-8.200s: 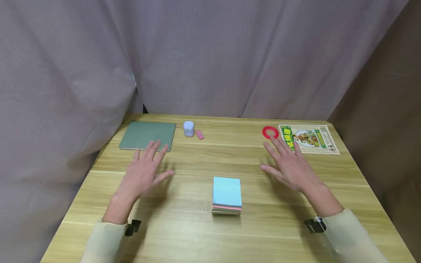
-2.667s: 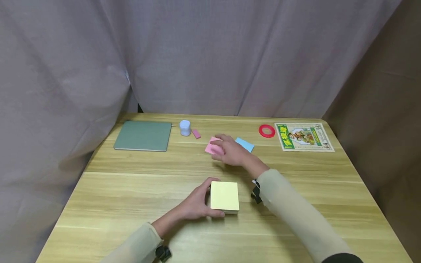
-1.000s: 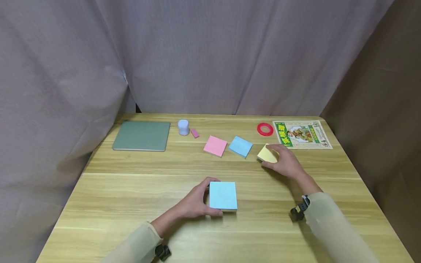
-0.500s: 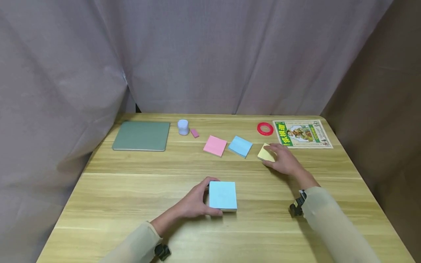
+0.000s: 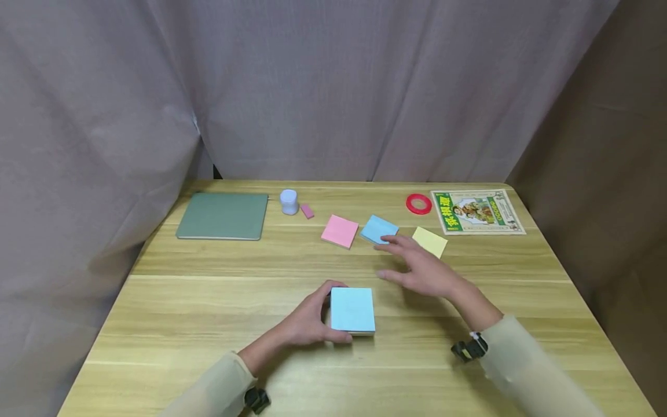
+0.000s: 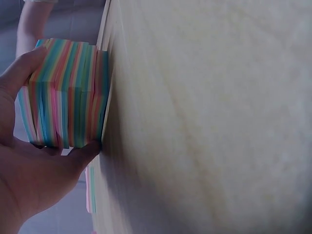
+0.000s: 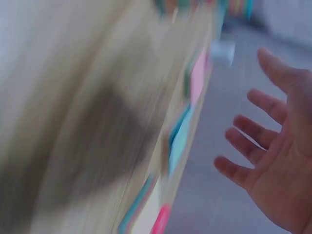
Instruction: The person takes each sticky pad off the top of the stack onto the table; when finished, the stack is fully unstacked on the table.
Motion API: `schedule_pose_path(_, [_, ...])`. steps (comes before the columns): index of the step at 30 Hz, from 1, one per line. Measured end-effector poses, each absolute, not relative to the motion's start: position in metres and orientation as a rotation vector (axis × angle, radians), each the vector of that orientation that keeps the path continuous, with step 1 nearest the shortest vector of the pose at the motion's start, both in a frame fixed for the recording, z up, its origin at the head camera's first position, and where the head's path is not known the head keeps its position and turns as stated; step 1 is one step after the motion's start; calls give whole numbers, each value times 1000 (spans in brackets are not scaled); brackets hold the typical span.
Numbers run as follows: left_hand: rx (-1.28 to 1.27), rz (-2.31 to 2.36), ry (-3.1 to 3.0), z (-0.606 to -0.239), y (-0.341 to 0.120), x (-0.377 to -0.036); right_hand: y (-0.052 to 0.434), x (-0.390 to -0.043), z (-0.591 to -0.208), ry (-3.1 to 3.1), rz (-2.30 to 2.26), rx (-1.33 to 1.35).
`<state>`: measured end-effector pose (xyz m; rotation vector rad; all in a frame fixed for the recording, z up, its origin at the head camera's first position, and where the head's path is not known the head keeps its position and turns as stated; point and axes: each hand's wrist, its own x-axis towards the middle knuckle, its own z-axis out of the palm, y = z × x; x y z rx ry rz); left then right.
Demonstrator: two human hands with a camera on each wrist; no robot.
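A thick pad of sticky notes (image 5: pixel 352 310) with a blue top sheet sits near the table's middle; its striped side (image 6: pixel 66 92) shows in the left wrist view. My left hand (image 5: pixel 307 318) grips the pad from its left side, thumb and fingers round its edges. My right hand (image 5: pixel 417 269) hovers open above the table just right of the pad, fingers spread, holding nothing; the right wrist view is blurred. Three single notes lie in a row behind: pink (image 5: pixel 340 231), blue (image 5: pixel 379 229), yellow (image 5: pixel 429 241).
A green notebook (image 5: pixel 223 215) lies at the back left, with a small white jar (image 5: pixel 289 202) and a pink eraser (image 5: pixel 307 211) beside it. A red tape ring (image 5: pixel 419 203) and a printed leaflet (image 5: pixel 476 211) lie at the back right. Grey curtains surround the wooden table (image 5: pixel 208 301).
My right hand has let go of the yellow note, left it flat on the table, and moved back left toward the pad. The left hand has kept hold of the pad.
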<state>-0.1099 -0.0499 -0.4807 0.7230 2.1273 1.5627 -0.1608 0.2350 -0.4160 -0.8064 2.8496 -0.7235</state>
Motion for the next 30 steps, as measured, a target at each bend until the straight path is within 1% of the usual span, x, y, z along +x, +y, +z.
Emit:
schedule_pose_path(4, [744,1555,2123,-481,-51,-111,205,-130,-411,2720,-752,-930])
schedule_pose_path(8, [775,1535,2120,-482,-52,-111,187,-107,-415,2641,-767,-1030])
schedule_pose_path(11, [794,1525,2128,-483,-52,-111,180,-98,-420,2660,-740,-1098])
schedule_pose_path(16, [805,1532,2135,-479,-52,-110,175,-96,-427,2725,-699,-1146])
schedule_pose_path(22, [796,1499,2171,-484,-53,-112,177,-94,-425,2759,-730,-1096])
schedule_pose_path(26, [792,1481,2197,-484,-52,-112,189,-93,-420,2744,-800,-973])
schedule_pose_path(30, [787,1478,2215,-483,-52,-111,212,-98,-419,2781,-875,-835])
